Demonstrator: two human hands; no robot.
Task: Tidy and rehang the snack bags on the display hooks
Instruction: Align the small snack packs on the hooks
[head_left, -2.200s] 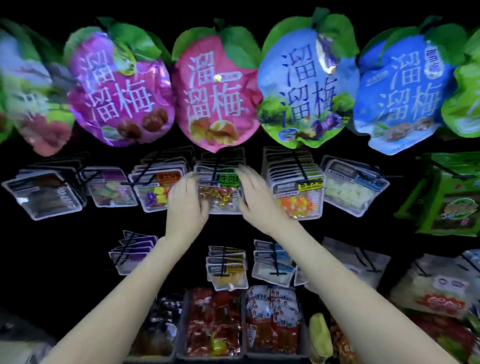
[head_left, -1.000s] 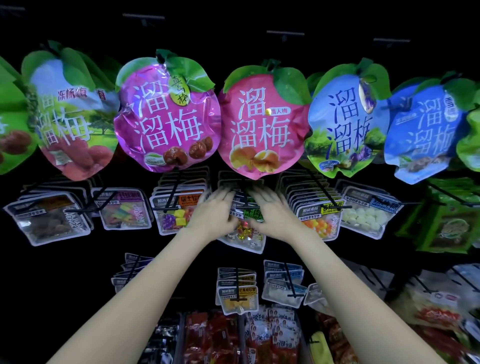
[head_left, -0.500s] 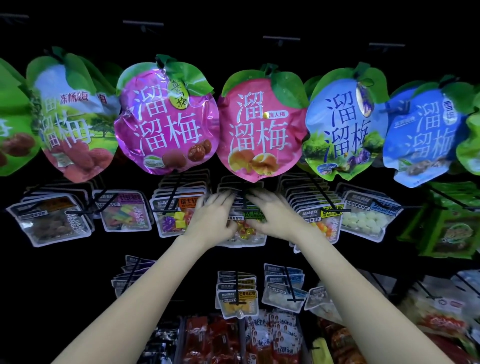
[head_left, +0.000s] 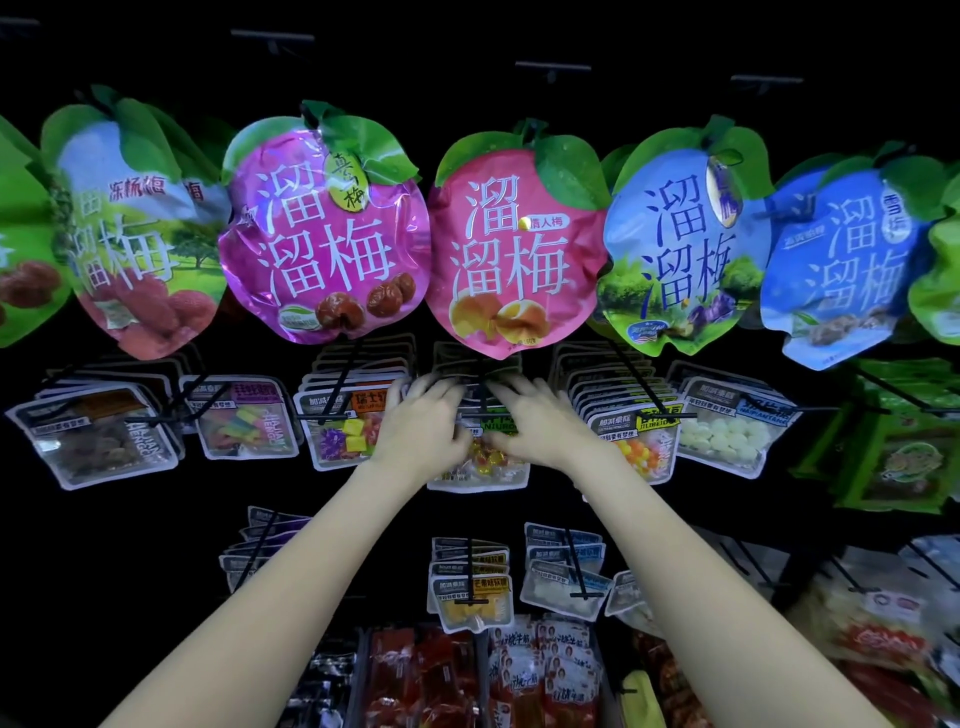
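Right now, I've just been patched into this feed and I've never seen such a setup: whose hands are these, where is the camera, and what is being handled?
There is no machine here: a person works with two bare hands, and the single picture comes from a wide-angle camera on their head, looking forward and down at a shop display.

The left hand and right hand are both on the front clear snack bag of one stack, which hangs on a black hook in the middle row. The fingers wrap its sides and top; whether it is fully on the hook I cannot tell.

Right above hangs a pink plum bag, in a row of big fruit-shaped bags. Beside the hands are similar stacks: a bag with purple and yellow cubes to the left, a bag with orange and yellow sweets to the right. More packets hang below.
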